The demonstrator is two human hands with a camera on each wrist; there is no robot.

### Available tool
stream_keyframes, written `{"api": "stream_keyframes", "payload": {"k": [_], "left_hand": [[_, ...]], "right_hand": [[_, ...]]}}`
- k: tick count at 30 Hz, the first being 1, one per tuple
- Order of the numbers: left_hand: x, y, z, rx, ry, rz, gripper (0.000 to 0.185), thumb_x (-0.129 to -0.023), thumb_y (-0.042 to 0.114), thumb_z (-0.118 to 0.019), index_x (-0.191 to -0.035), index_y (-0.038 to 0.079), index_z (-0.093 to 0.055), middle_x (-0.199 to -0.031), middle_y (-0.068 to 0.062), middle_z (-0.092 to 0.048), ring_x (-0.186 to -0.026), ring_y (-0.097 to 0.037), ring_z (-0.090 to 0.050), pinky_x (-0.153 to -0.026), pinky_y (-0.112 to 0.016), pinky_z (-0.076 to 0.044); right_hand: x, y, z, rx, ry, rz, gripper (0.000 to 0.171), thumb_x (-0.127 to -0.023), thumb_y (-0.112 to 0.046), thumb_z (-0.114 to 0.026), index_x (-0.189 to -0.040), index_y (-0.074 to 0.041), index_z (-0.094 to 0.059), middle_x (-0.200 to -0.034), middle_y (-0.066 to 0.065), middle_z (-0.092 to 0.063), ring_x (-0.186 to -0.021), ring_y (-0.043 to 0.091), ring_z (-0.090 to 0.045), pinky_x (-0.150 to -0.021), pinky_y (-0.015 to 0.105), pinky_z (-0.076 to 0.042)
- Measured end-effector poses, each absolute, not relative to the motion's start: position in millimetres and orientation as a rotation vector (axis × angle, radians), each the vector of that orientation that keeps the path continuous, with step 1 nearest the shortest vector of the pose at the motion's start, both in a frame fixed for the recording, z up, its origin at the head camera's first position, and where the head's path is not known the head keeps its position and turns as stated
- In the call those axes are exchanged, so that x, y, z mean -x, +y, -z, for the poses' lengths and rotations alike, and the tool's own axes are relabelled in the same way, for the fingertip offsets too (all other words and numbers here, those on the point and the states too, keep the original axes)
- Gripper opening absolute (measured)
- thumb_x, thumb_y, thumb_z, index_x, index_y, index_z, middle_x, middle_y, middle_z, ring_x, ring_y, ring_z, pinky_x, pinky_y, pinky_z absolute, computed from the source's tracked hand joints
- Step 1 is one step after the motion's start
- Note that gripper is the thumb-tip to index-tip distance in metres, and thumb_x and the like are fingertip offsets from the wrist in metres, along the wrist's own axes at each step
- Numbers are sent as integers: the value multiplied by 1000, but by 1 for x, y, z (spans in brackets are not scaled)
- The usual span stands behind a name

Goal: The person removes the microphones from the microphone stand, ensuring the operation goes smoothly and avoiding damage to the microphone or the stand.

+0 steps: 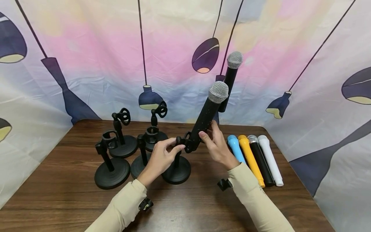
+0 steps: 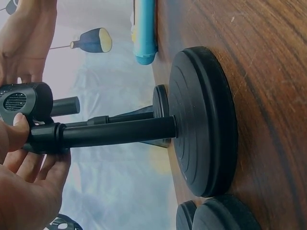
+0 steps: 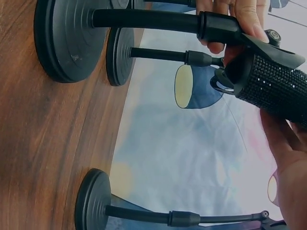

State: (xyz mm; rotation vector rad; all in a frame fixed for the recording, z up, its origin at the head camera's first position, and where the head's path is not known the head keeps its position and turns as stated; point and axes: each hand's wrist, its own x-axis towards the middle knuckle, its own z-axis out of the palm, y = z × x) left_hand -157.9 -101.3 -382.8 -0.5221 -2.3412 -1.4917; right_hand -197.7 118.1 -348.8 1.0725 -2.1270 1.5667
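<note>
A black microphone with a silver mesh head (image 1: 206,112) leans to the right in the clip of a round-based mic stand (image 1: 176,172). In the right wrist view the microphone's body (image 3: 276,88) has a studded, glittery surface. My left hand (image 1: 162,158) pinches the stand's top joint below the clip, its thumb in front and fingers behind in the left wrist view. My right hand (image 1: 217,146) holds the microphone's lower body, thumb on the near side, fingers behind. A second black microphone (image 1: 230,77) rises behind it; its stand is mostly hidden in the head view.
Several black mic stands with bare clips, such as the front-left stand (image 1: 112,172), are grouped on the left of the wooden table (image 1: 72,199). At right lie a blue microphone (image 1: 236,148), a yellow one (image 1: 251,159), a black one (image 1: 262,164) and a white one (image 1: 271,161). A patterned cloth (image 1: 174,42) hangs behind.
</note>
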Motion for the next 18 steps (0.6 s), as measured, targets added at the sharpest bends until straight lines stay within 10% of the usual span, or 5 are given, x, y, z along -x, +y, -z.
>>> {"api": "stream_keyframes", "payload": {"k": [7, 18], "left_hand": [[157, -101, 382, 510, -2348, 1482, 14, -98, 24, -71, -104, 13, -76, -87, 2, -72, -74, -10, -64, -72, -33, -54], [158, -102, 382, 525, -2348, 1480, 15, -98, 26, -70, -104, 13, -76, -87, 1, -72, -74, -10, -64, -73, -33, -54]], "right_hand": [[196, 117, 347, -1019, -2080, -1663, 37, -104, 6, -48, -139, 12, -38, -122, 29, -53, -111, 32, -59, -97, 31, -49], [197, 119, 342, -1037, -2083, -1651, 45, -107, -3, -48, -148, 10, -34, -129, 30, -52, -116, 41, -57, -97, 33, -51]]}}
